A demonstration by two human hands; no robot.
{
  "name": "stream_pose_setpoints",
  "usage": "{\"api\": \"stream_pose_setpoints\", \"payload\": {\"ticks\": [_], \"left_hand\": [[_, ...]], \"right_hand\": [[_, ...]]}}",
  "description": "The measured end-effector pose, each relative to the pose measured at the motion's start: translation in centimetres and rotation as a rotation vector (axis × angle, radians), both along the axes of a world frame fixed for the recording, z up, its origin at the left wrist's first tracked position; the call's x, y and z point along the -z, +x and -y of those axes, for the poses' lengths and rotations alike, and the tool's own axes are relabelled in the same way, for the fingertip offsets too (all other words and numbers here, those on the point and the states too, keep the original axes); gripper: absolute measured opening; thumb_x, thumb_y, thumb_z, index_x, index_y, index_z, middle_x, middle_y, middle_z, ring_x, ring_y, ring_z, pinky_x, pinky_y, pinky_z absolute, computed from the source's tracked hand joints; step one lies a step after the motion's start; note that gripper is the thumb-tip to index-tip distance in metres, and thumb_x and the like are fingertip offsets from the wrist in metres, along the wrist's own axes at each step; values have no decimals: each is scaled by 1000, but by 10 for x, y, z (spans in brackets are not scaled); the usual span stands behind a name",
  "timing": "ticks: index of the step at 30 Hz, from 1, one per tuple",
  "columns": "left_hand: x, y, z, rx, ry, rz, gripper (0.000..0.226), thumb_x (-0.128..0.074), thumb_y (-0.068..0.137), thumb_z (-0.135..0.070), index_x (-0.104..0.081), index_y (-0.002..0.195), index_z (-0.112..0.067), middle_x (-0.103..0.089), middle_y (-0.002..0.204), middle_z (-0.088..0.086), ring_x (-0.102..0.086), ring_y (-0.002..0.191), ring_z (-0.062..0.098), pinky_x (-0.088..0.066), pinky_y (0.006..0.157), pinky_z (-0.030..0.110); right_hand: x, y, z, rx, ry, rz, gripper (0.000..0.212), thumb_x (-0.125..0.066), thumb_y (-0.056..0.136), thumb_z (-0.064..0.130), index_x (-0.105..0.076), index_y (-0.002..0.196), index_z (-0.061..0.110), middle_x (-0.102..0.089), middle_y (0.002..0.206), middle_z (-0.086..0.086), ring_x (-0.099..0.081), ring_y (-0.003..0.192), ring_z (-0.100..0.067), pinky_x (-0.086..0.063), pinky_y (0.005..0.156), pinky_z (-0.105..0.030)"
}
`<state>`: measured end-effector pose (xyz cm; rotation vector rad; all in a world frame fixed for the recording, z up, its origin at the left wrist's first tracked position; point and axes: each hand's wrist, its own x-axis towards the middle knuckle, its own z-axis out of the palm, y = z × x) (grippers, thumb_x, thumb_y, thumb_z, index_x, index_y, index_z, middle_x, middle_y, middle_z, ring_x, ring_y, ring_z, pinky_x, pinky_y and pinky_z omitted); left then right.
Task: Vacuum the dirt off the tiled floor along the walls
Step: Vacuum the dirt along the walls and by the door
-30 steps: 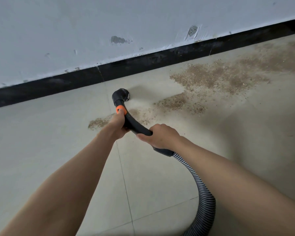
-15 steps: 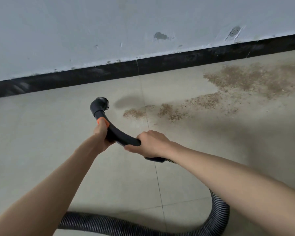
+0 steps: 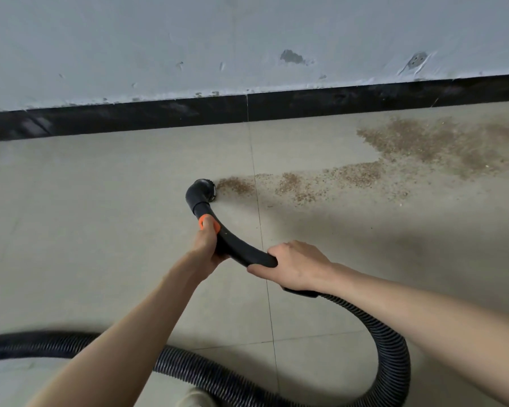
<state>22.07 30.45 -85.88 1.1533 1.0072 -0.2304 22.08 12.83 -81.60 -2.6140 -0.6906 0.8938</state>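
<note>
Mid-sweep: the nozzle (image 3: 202, 191) sits on the floor (image 3: 100, 230) with its mouth at the near tip of the dirt (image 3: 423, 148), which trails off toward 2 o'clock and thickens close to the skirting (image 3: 130, 118). The left hand (image 3: 206, 245) grips the wand (image 3: 235, 248) just below its orange collar; the right hand (image 3: 297, 267) is wrapped around the wand's rear end, where the hose (image 3: 388, 348) joins. Next, I judge, comes a slow push toward 2 o'clock along the trail (keeping the mouth low), with the looped hose at 6 o'clock given slack to follow.
</note>
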Motion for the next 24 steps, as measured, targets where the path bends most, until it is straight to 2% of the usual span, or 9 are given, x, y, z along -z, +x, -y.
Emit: {"api": "stream_pose_setpoints", "payload": {"ticks": [4, 10, 16, 24], "left_hand": [[-1, 7, 8, -35, -49, 11, 28, -35, 96, -31, -43, 100, -5, -50, 85, 8, -53, 78, 23, -47, 63, 37], [-1, 13, 17, -58, -48, 5, 27, -38, 94, -31, -46, 86, -7, -52, 86, 8, -54, 79, 23, -49, 62, 37], [-3, 26, 14, -25, -1, -6, 26, -37, 94, -31, -44, 84, -8, -48, 84, 8, -52, 76, 23, -49, 62, 37], [-3, 15, 17, -16, 38, -34, 29, -38, 94, -34, -45, 91, -6, -52, 85, 9, -55, 79, 24, -49, 64, 38]], "right_hand": [[-6, 8, 5, -14, -48, 36, 55, -44, 88, 71, -56, 84, 18, -59, 73, 2, -59, 72, -23, -41, 57, -30], [-6, 10, 11, 2, -79, 34, 54, -42, 88, 72, -53, 80, 20, -59, 74, 2, -58, 70, -21, -38, 53, -28], [3, 17, 7, 44, -49, 35, 58, -42, 87, 73, -58, 87, 18, -60, 76, 1, -59, 71, -21, -36, 51, -28], [4, 8, 9, 32, -26, 15, 56, -43, 88, 71, -56, 79, 17, -57, 68, 2, -53, 59, -17, -34, 49, -29]]}}
